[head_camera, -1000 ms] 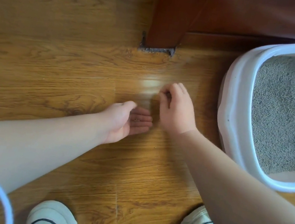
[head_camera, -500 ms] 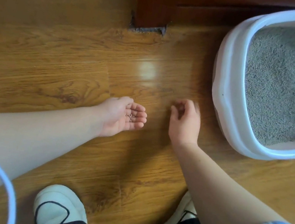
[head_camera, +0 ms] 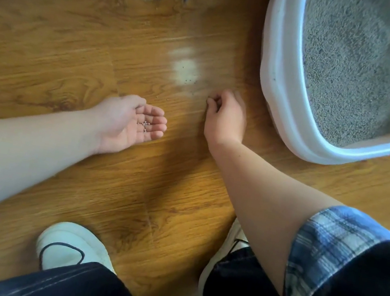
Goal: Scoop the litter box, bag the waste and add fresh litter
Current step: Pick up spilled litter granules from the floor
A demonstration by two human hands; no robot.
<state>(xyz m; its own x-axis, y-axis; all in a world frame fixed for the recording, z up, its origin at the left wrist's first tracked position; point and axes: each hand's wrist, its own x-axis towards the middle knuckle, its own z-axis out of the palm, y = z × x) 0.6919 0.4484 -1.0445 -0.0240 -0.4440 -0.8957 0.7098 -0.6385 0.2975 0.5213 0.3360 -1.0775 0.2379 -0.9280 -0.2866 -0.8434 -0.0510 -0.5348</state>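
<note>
Left hand [head_camera: 128, 123] lies palm up & open w/ a few litter bits [head_camera: 145, 124] on it, right hand [head_camera: 225, 116] is curled in a pinch at the floor [head_camera: 76, 50] by the litter box [head_camera: 276, 58] (can't tell if it holds any), & the bits look tiny, light & rolly, so best nipped w/ fingertips.

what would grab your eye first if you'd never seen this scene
The big white litter box at upper right, holding grey litter, draws the eye first. Next comes the left hand, palm up at centre with a few litter grains in it. The right hand beside it curls its fingers down at the wooden floor, near scattered specks.
</note>
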